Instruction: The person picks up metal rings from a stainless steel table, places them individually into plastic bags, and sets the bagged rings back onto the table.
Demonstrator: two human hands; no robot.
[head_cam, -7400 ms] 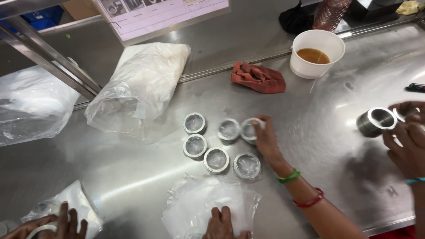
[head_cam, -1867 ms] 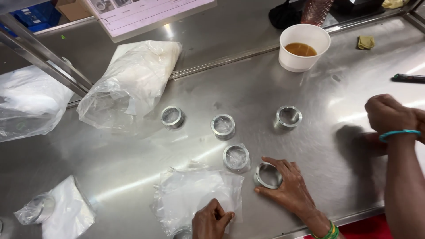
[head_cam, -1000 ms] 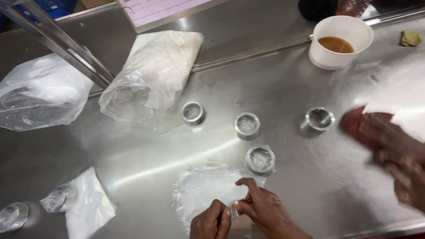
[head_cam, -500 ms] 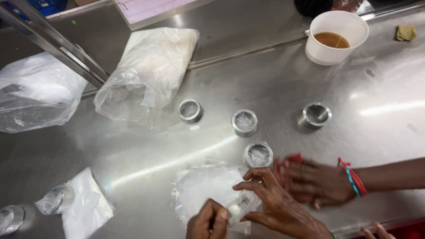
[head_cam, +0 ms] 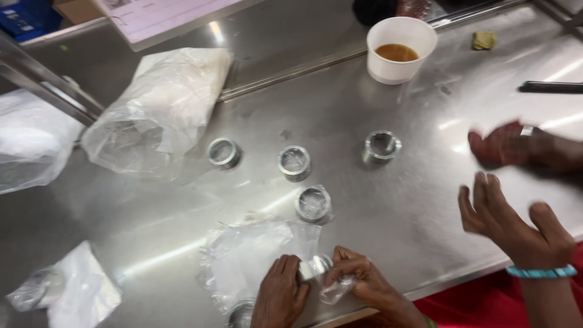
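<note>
Left hand (head_cam: 279, 294) and right hand (head_cam: 358, 280) both grip one metal ring (head_cam: 317, 267) wrapped in a clear bag (head_cam: 255, 258). Another wrapped ring (head_cam: 313, 203) lies just beyond on the steel table (head_cam: 388, 206).

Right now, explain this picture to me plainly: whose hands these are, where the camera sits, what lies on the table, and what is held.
There is no machine here. One camera, worn on a person's head, looks down at a shiny steel table.

At the bottom edge are the wearer's own two hands. The left hand and the right hand together grip a small metal ring that sits partly in clear plastic wrap.

At the right, two other hands belong to someone working alongside; one is blurred, and a turquoise band sits on one wrist.

On the table stand four more metal rings, one of them wrapped in plastic. Clear plastic bags lie at the left, and a flat plastic sheet lies by the wearer's hands. A white cup of brown liquid stands at the back.
</note>
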